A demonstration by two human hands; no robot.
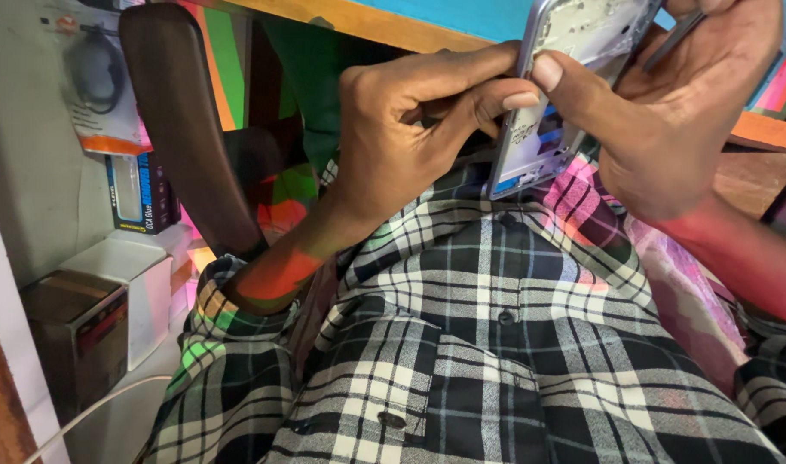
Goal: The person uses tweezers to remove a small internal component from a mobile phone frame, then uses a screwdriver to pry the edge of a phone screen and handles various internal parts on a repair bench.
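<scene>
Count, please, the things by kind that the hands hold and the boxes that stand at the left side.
Opened phone frame, in both hands: 1
Thin dark tool, in the right hand: 1
Boxes at the left, one dark brown, one white, one dark blue: 3
Total: 5

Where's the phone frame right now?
The phone frame is at the top of the head view, right of centre, pinched between the left hand and right hand.

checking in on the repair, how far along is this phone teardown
Done: the phone frame is already opened, its inner side bare. In hand: the right hand holds it with a thin tool, while the left hand pinches at its edge. Left: it is not closed up, and no cover is in view.
</scene>
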